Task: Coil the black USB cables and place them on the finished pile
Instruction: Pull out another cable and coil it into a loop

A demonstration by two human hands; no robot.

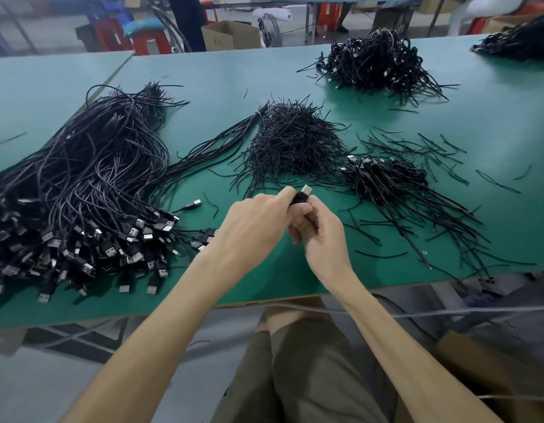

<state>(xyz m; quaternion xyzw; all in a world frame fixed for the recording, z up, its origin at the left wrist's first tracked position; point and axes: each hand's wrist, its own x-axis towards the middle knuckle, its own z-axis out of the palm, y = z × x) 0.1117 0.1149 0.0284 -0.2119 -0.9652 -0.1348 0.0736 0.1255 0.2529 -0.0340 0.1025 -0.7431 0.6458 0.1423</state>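
Observation:
Both my hands meet above the green table's front middle around one black USB cable [301, 195]; its silver plug sticks up between them. My left hand [254, 227] grips the cable from the left, and my right hand [321, 236] curls round it from below; most of the cable is hidden by my fingers. A big heap of uncoiled USB cables [81, 193] lies at the left with its plugs toward me. A small pile of coiled cables [383, 178] sits just right of my hands.
A mound of short black ties [292, 141] lies behind my hands, with loose ties scattered to the right. Two more cable piles [377, 62] sit at the far right of the green table [295, 270]. Boxes and stools stand beyond the table.

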